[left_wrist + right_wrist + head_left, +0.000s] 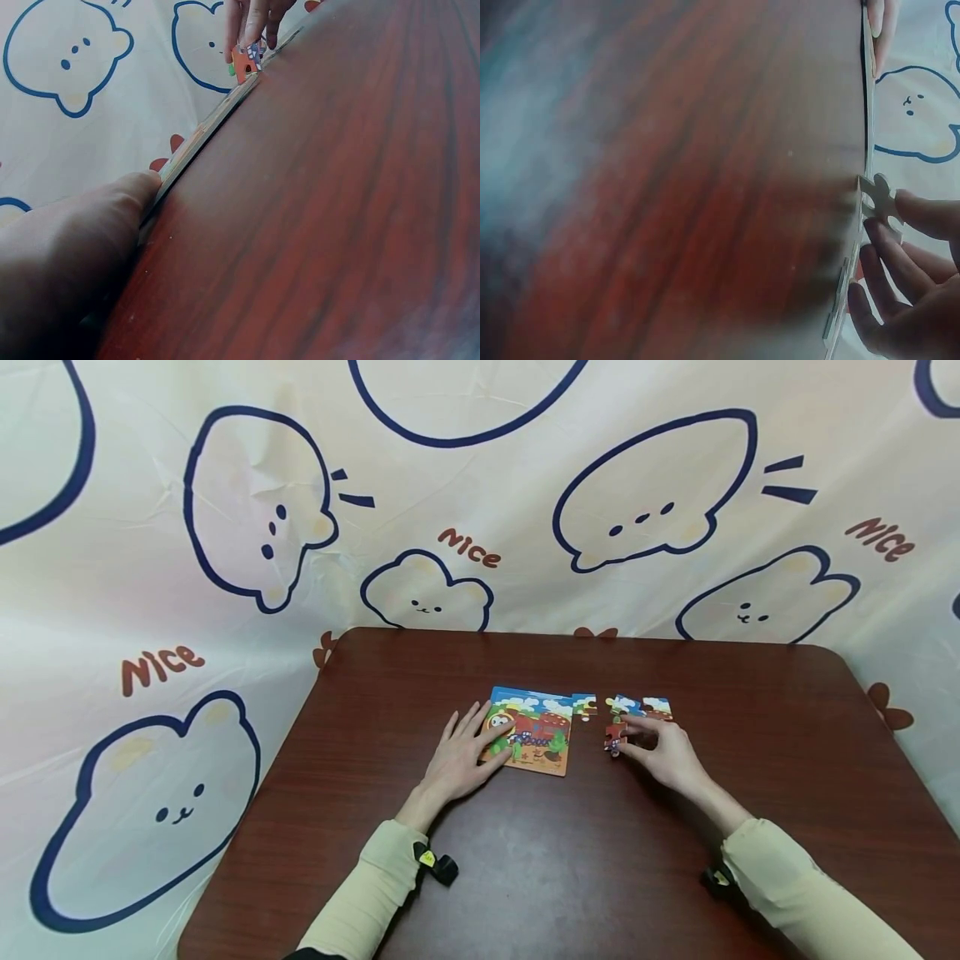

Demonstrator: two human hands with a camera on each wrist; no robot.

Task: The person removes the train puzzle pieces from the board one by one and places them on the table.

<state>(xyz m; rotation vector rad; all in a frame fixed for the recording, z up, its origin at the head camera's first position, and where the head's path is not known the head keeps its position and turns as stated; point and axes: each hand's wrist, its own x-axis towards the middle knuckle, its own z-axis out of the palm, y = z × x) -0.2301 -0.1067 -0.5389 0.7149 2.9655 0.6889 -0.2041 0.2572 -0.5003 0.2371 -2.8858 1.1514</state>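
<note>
A colourful jigsaw puzzle point(536, 747) with a cartoon scene lies flat on the table. My left hand point(459, 758) rests on its left side with fingers spread, some of them over the picture. To the right of the puzzle, my right hand point(671, 756) pinches a red jigsaw piece point(615, 737) between thumb and fingers. Seen from the right wrist, that knobbed piece point(883, 201) is tilted up, its pale side showing. From the left wrist, the piece point(246, 63) shows orange and purple print, held above the puzzle's edge point(202, 135).
One loose sky-coloured piece point(584, 705) sits beside the puzzle's upper right edge. Further right lie a blue-and-white piece point(624, 704) and another piece point(657, 707), just beyond the right fingers. The brown wooden table point(525, 877) ends at a printed cloth backdrop point(517, 485).
</note>
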